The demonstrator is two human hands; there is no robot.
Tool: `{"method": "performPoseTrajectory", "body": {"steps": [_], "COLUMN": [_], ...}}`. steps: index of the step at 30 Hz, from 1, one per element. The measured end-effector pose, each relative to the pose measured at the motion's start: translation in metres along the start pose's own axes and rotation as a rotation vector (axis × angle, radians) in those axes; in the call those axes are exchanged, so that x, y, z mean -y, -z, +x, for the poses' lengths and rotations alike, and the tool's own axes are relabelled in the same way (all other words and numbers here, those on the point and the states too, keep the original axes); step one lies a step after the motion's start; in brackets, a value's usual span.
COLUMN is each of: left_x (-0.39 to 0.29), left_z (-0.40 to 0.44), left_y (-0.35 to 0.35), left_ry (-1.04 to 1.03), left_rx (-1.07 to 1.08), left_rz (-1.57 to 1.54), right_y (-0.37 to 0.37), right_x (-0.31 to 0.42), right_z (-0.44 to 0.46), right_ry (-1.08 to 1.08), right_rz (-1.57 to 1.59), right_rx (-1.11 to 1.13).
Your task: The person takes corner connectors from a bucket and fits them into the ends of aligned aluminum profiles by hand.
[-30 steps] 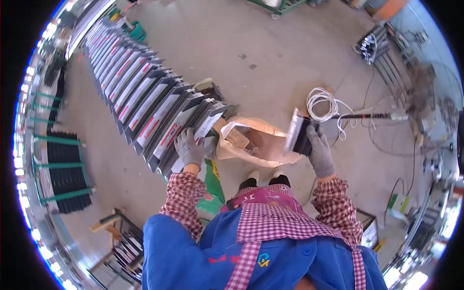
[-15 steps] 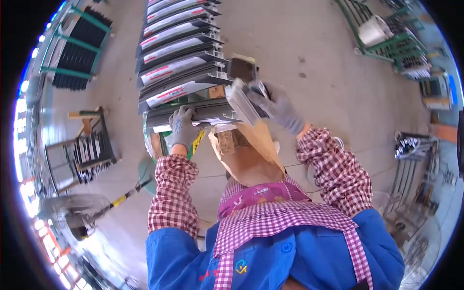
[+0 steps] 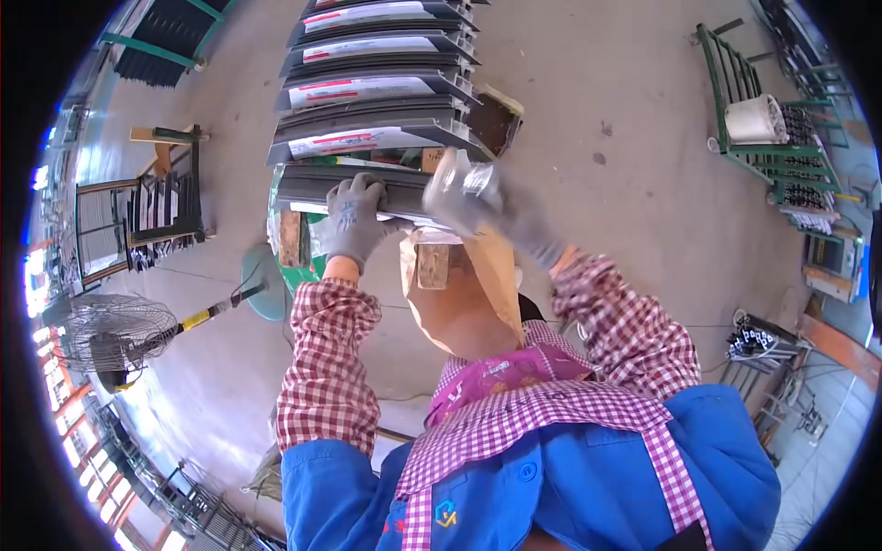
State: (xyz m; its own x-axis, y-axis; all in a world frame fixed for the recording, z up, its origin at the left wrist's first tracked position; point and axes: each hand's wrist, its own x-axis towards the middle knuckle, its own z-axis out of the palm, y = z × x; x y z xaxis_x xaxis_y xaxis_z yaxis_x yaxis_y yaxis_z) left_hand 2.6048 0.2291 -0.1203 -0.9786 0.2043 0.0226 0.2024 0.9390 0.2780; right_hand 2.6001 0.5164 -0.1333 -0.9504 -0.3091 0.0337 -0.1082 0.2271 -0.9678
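Since half a second ago, my right hand (image 3: 496, 216) has come inward with a short silvery piece (image 3: 469, 174), from just beyond the right end of the nearest bundle of dark profiles (image 3: 404, 191) to over that end. Motion blur smears both on my feed; those fingers look closed around the piece, but I cannot tell how each one sits. My left hand (image 3: 356, 216) has stayed on the bundle, its fingers bent over the top from the near long edge; how firmly they grip is more than I can see. The bundle lies crosswise at the near end of a long row of labelled profile stacks (image 3: 367, 92), with a wooden block (image 3: 290, 239) below its left part. Just nearer me, an open brown paper bag (image 3: 496, 285) gapes against the apron (image 3: 542, 404), a second block (image 3: 432, 266) showing at its far edge. Out on the floor (image 3: 597, 275), a pedestal fan (image 3: 119, 340) stands at left, and a white bucket (image 3: 755, 119) rests on a green trolley (image 3: 781, 151) at far right.
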Motion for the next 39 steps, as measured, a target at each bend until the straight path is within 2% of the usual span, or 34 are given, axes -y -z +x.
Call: {"method": "performPoseTrajectory", "body": {"steps": [1, 4, 5, 8, 9, 12, 13, 16, 17, 19, 20, 21, 22, 23, 24, 25, 27, 30, 32, 34, 38, 39], "left_x": [-0.001, -0.001, -0.002, 0.000, -0.001, 0.003, 0.008, 0.011, 0.015, 0.004, -0.003, -0.012, -0.008, -0.003, 0.002, 0.006, 0.010, 0.001, 0.001, 0.004, -0.002, -0.001], "left_z": [0.000, 0.007, 0.002, 0.003, 0.002, 0.009, 0.010, 0.016, 0.021, 0.049, 0.068, 0.086, 0.097, 0.103, 0.108, 0.111, 0.108, 0.111, 0.114, 0.113, 0.119, 0.120], "left_y": [0.002, 0.006, 0.005, 0.003, 0.002, 0.005, 0.001, 0.012, 0.010, 0.015, 0.021, 0.026, 0.020, 0.010, 0.003, 0.001, -0.003, 0.000, 0.001, 0.001, 0.008, 0.010], "left_ry": [0.005, -0.004, -0.008, 0.048, 0.008, 0.003, -0.002, 0.090, 0.107, 0.148, 0.169, 0.174, 0.188, 0.203, 0.214, 0.287, 0.257, 0.272, 0.296, 0.296, 0.324, 0.325], "left_rx": [0.019, 0.009, 0.017, 0.077, 0.017, 0.029, 0.030, 0.168, 0.132, -0.184, -0.343, -0.375, -0.272, -0.164, -0.058, -0.020, -0.066, -0.084, -0.060, -0.059, -0.050, -0.035], "left_rz": [0.002, -0.008, -0.015, -0.045, -0.035, -0.025, -0.036, -0.199, -0.332, -0.329, -0.314, -0.279, -0.197, -0.118, -0.041, -0.103, -0.120, -0.170, -0.181, -0.165, -0.200, -0.218], "right_y": [-0.006, 0.017, 0.011, 0.023, 0.007, 0.010, 0.029, 0.075, 0.081, 0.073, 0.065, 0.056, 0.049, 0.037, 0.044, 0.061, 0.080, 0.070, 0.063, 0.054, 0.085, 0.097], "right_x": [-0.024, -0.061, -0.062, 0.033, 0.033, -0.055, -0.079, -0.067, -0.042, 0.010, 0.003, -0.006, -0.020, -0.052, -0.065, -0.074, -0.066, -0.004, -0.004, -0.036, -0.072, -0.041], "right_z": [-0.011, -0.025, -0.032, 0.000, -0.003, -0.025, -0.022, 0.017, 0.045, 0.108, 0.127, 0.141, 0.150, 0.141, 0.136, 0.138, 0.148, 0.177, 0.177, 0.164, 0.156, 0.171], "right_ry": [0.358, -0.051, -0.362, -0.099, -0.123, 0.096, -0.042, -0.083, -0.068, -0.039, -0.006, 0.024, 0.055, 0.055, 0.044, 0.044, 0.025, 0.051, 0.003, 0.010, 0.097, 0.099], "right_rz": [-0.405, -0.293, 0.492, 0.028, 0.245, -0.342, -0.345, -0.075, -0.055, -0.004, -0.078, -0.147, -0.217, -0.231, -0.255, -0.285, -0.330, 0.066, -0.050, -0.259, -0.267, -0.145], "right_rx": [0.057, 0.326, 0.207, 0.161, 0.081, 0.177, 0.321, 0.234, 0.189, 0.101, 0.143, 0.183, 0.217, 0.133, 0.191, 0.251, 0.402, 0.282, 0.313, 0.378, 0.372, 0.386]}}
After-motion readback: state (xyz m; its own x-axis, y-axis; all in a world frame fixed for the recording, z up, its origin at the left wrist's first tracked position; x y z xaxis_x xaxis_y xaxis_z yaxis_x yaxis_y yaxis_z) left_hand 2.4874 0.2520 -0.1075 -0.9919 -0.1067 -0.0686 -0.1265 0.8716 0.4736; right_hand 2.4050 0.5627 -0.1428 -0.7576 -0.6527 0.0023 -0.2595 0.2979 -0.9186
